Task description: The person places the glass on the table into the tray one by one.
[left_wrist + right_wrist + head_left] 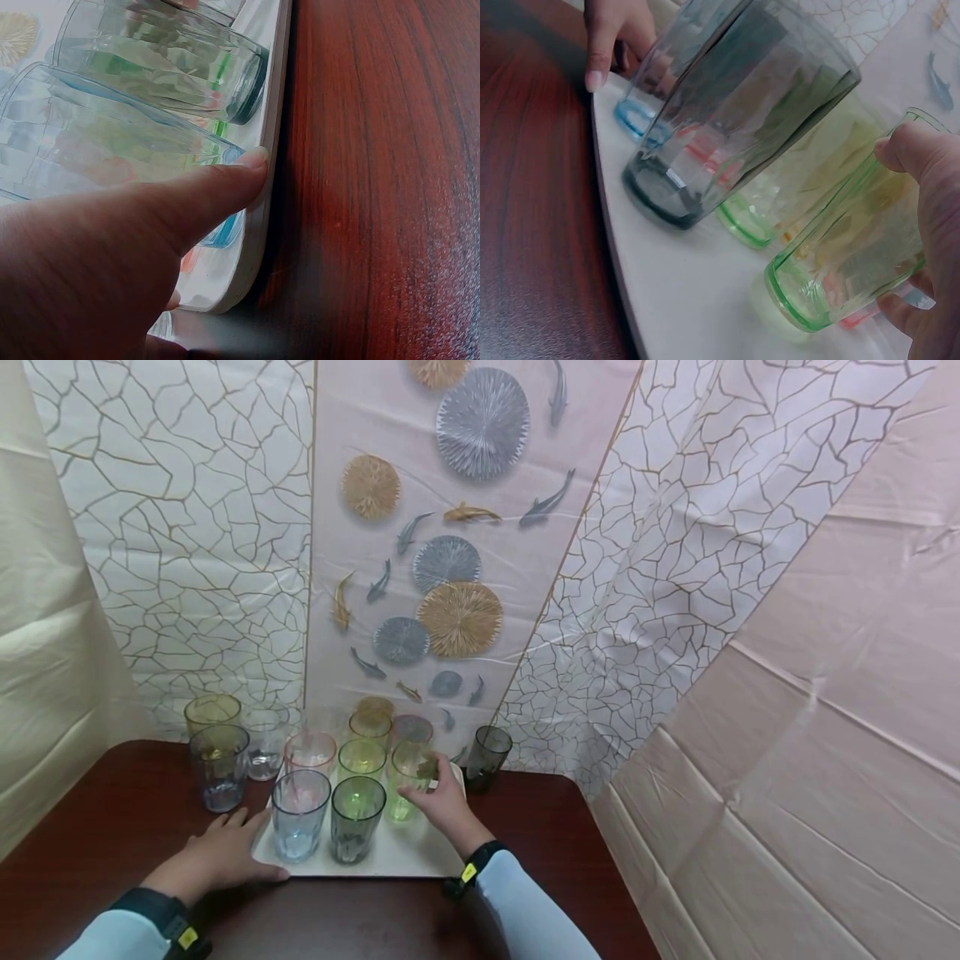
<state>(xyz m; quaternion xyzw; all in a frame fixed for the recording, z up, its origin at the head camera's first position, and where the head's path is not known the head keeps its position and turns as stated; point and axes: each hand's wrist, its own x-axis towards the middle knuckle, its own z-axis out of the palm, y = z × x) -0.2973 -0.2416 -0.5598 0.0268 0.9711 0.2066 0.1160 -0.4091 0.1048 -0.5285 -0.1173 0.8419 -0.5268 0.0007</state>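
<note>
Left hand (112,244), spread, presumably steadies tray (416,853). Right hand (448,808) pinches green glass (829,266) side-on, likely for control.

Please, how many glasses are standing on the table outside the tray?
4: left of the tray, a bluish-grey glass, a yellowish glass behind it and a clear glass beside them; near the tray's far right corner, a dark glass. Others may be hidden.
</note>
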